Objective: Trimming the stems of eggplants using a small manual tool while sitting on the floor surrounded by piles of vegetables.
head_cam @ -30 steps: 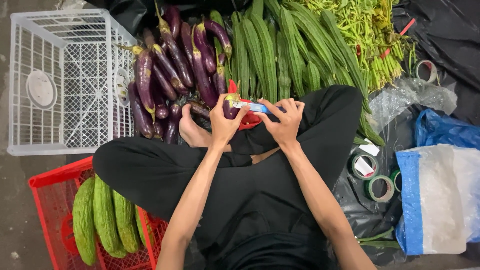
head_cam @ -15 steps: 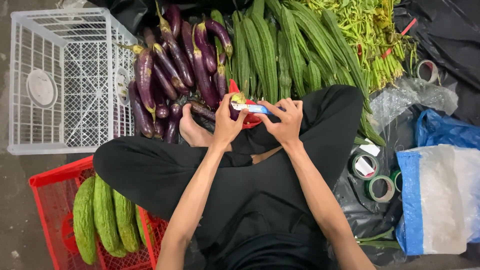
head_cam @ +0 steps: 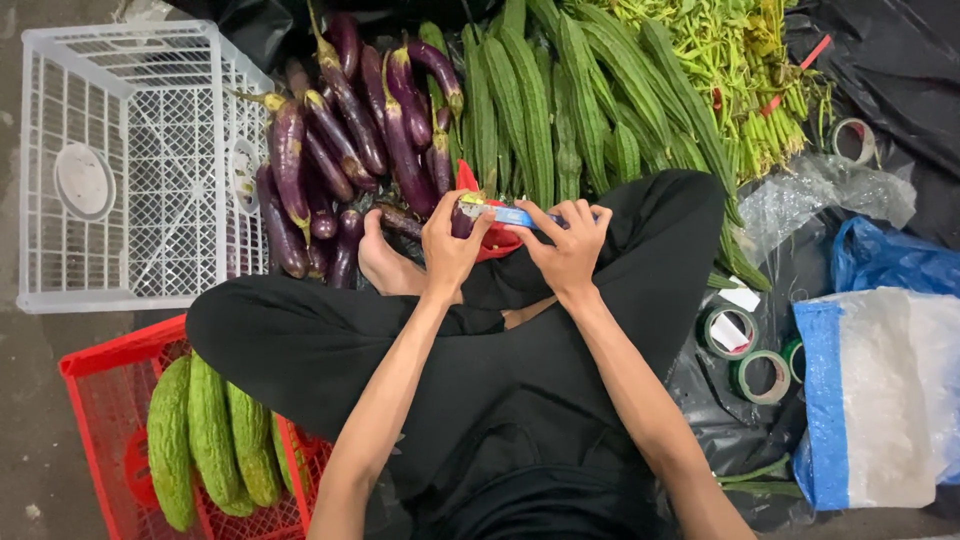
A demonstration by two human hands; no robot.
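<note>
1. The person sits cross-legged on the floor, and both hands meet just above the lap, in front of the heap of vegetables.
2. The left hand [head_cam: 450, 245] has its grip closed around the end of a short purple eggplant [head_cam: 463, 215]; the thumb and fingers wrap its tip, and the eggplant points up and away from the body.
3. The right hand [head_cam: 568, 245] is closed in a pinch on a strip of blue tape [head_cam: 512, 216], which runs across from its fingertips to the eggplant and touches its skin.
4. A red tape dispenser [head_cam: 492, 236] sits between the two hands, partly hidden beneath them; which hand bears it cannot be told.
5. The held eggplant lies just beside the pile of long purple eggplants [head_cam: 340, 150], at its near edge.
6. Right of that pile lie ridged green gourds [head_cam: 560, 90], and beyond them a bundle of green beans [head_cam: 740, 70].
7. A white plastic crate [head_cam: 130, 160] stands at the far left, well apart from the hands.
8. A red basket [head_cam: 95, 420] near the left knee holds bumpy bitter gourds [head_cam: 210, 440].
9. Rolls of tape [head_cam: 745, 355] lie on black plastic sheeting at the right, near a blue and white sack [head_cam: 880, 400].
</note>
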